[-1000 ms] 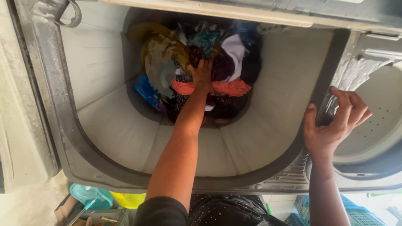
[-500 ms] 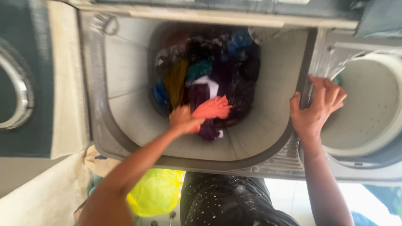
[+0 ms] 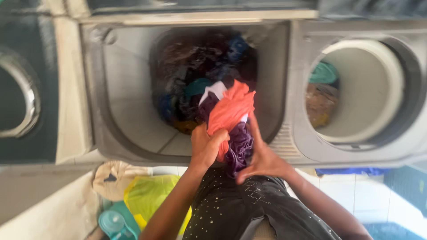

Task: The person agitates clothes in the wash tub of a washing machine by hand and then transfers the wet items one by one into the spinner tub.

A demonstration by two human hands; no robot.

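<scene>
While the left hand (image 3: 208,146) is gripping the orange garment (image 3: 229,111), the open right hand (image 3: 262,158) is supporting purple cloth (image 3: 239,149) underneath.

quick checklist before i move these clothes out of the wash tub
1. Left hand grip on orange cloth: ok, fist closed round it.
2. Right hand on purple cloth: ok, touching; full grip cannot tell.
3. Both cloths free of the pile: cannot tell, upper ends reach into it.
4. Spin tub open: ok, no lid over it.
5. Room in spin tub: ok, only a few clothes at one side.
</scene>
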